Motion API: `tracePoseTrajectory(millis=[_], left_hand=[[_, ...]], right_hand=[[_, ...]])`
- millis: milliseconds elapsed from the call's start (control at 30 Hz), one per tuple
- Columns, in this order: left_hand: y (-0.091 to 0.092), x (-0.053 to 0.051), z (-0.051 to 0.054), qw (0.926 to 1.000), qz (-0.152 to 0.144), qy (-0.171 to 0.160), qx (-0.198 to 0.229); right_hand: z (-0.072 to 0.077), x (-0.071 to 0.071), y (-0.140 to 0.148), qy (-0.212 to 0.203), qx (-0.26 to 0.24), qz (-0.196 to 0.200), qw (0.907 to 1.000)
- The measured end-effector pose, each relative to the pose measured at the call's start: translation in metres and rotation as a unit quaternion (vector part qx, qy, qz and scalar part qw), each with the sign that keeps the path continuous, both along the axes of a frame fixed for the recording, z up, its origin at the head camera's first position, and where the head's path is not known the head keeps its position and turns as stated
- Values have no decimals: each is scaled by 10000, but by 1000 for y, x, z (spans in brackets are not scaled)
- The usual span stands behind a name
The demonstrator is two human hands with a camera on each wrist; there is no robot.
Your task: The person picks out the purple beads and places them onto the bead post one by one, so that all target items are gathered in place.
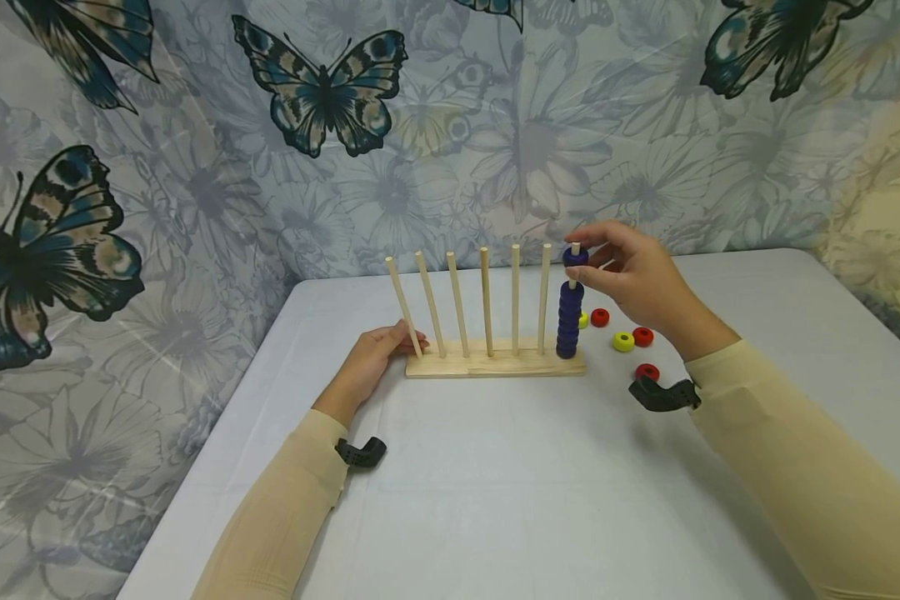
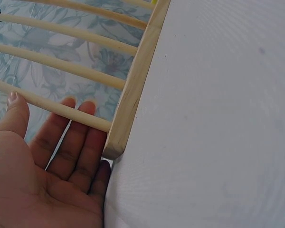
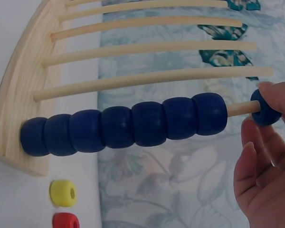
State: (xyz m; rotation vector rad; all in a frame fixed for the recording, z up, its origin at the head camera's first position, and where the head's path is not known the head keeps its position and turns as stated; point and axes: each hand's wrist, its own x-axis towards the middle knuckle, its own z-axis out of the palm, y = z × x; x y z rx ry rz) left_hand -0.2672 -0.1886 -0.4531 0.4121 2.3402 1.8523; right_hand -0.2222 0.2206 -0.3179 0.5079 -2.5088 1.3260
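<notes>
A wooden peg rack stands upright on the table with a row of thin pegs. My right hand pinches a dark blue bead between thumb and fingers, at the top of the rightmost peg. The peg's tip passes into this bead. Below it, with a short bare gap between, several blue beads are stacked down to the base. At the rack's left end, my left hand rests with straight fingers behind the leftmost peg, its thumb touching the peg. The other pegs carry nothing.
Loose red beads and yellow beads lie on the white-covered table right of the rack, beneath my right forearm. One yellow bead is partly hidden behind the blue stack. A butterfly-patterned cloth hangs behind the table.
</notes>
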Motion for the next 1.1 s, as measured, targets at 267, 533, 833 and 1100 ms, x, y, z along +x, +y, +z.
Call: tracePoseTrajectory(millis=[267,533,833,1100], left_hand=[[0,-1,0,10000,-9,-28,-14],[0,0,0,10000,28,-90,28],[0,1,1,9999,52,-109,10],[1,1,1,10000,32,-39,1]], right_hand=[[-4,0,2,-65,-82,104,9999],[-9,-1,3,92,-146,236,9996],[-12,-2,3,42,-175,336,9993],[-13,-1,3,76,-174,284,9994]])
